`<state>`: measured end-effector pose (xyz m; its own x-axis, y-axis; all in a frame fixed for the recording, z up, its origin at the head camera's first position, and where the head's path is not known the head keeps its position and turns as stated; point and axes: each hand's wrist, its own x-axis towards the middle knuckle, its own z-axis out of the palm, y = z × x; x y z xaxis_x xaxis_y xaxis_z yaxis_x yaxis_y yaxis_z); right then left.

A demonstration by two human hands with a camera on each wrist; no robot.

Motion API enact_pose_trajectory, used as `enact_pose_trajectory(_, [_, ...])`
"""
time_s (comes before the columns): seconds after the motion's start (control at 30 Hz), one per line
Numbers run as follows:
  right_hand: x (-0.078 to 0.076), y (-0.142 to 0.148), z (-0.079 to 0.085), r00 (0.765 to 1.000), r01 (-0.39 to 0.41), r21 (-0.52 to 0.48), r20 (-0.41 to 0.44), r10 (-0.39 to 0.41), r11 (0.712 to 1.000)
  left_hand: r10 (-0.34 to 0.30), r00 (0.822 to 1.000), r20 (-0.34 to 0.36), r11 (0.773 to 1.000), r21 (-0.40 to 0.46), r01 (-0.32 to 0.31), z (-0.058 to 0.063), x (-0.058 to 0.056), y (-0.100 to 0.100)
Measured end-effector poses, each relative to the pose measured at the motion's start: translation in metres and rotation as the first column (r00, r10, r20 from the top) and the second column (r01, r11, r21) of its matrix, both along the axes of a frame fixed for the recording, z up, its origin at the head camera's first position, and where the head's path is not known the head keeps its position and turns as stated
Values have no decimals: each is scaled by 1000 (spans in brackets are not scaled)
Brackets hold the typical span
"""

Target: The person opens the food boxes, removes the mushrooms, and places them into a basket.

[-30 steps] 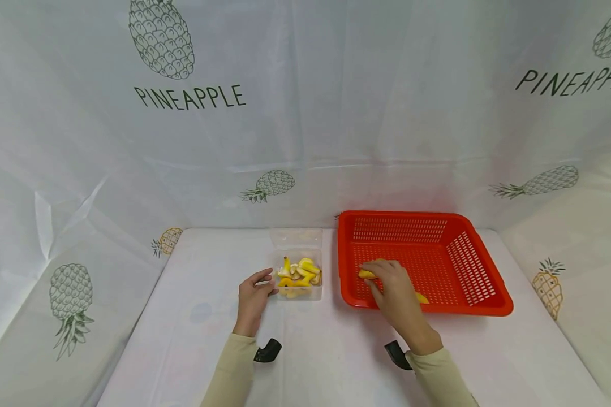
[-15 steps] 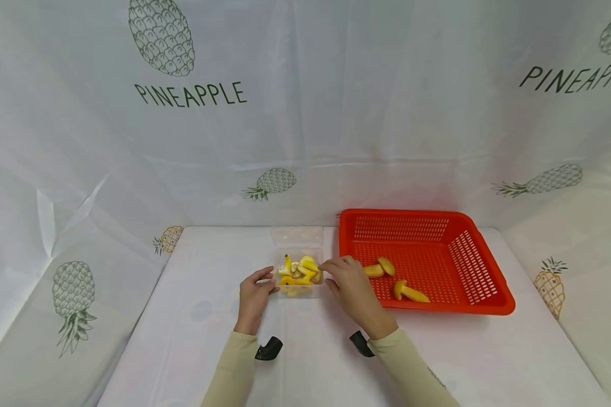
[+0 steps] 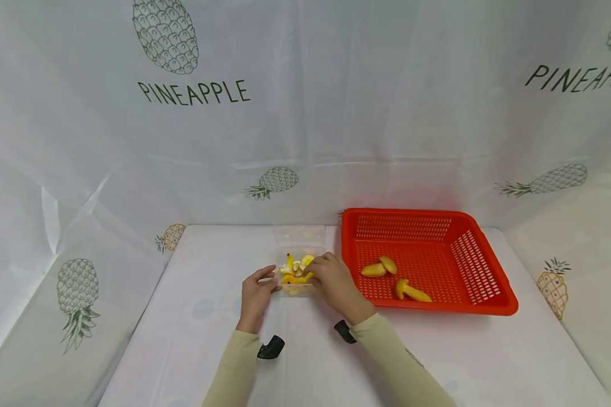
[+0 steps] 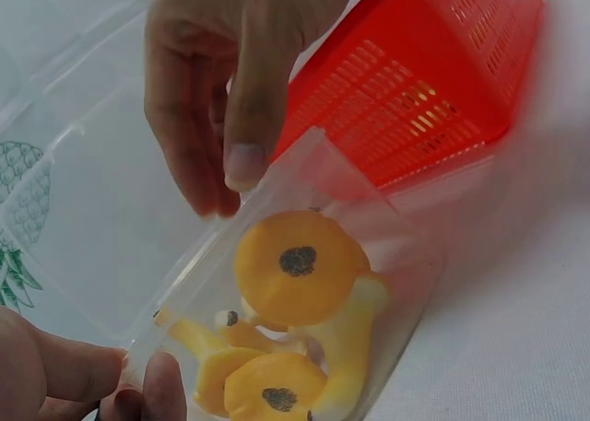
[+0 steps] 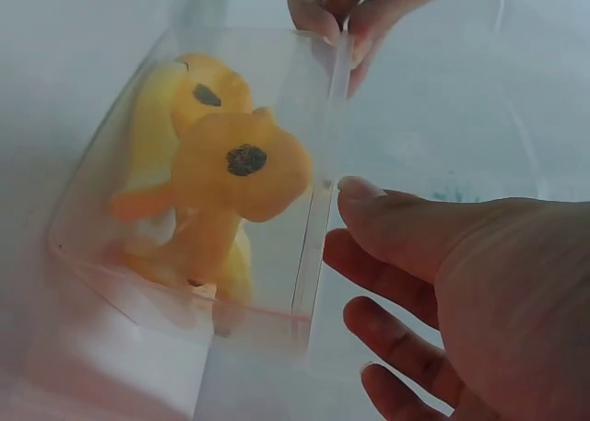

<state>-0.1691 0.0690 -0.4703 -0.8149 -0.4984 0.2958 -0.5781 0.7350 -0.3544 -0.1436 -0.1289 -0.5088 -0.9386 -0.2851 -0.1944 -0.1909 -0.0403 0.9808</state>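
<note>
A clear plastic box holds several yellow mushrooms, some with dark spots on their caps. Its lid lies folded back behind it. My left hand pinches the left edge of the box between thumb and fingers. Over the right side of the box is my right hand, its fingers pointing down toward the mushrooms. The wrist views show these fingers loosely bent near the rim, with nothing between them. Two more mushrooms, one behind the other, lie in the red basket.
The basket stands close to the right of the box, with raised slotted walls. A white sheet printed with pineapples rises behind the white table. Black curved pieces show at both wrists.
My right hand has left the mushroom in the basket and moved left to over the box, uncovering both basket mushrooms. My left hand stays at the box edge.
</note>
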Motion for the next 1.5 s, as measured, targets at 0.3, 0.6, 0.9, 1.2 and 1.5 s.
enact_pose_trajectory(0.3, [-10, -7, -3, 998, -10, 23, 69, 9, 1000, 8, 1000, 7, 1000, -12, -8, -1, 1, 0])
enact_pose_trajectory(0.6, [-19, -13, 0, 993, -23, 60, 113, 16, 998, 13, 1000, 9, 1000, -16, -13, -1, 1, 0])
enact_pose_trajectory(0.9, [-19, -20, -3, 997, -11, 122, 77, 1, 993, 17, 1000, 11, 1000, -9, -17, 0, 2, 2])
enact_pose_trajectory(1.2, [-16, -19, 0, 998, 16, 106, 59, -22, 994, 18, 1000, 0, 1000, -6, -18, -1, 1, 1])
enact_pose_trajectory(1.5, [-15, -20, 0, 999, 30, 79, 17, -32, 996, 6, 1000, -21, 1000, 1, -6, 2, 4, 1])
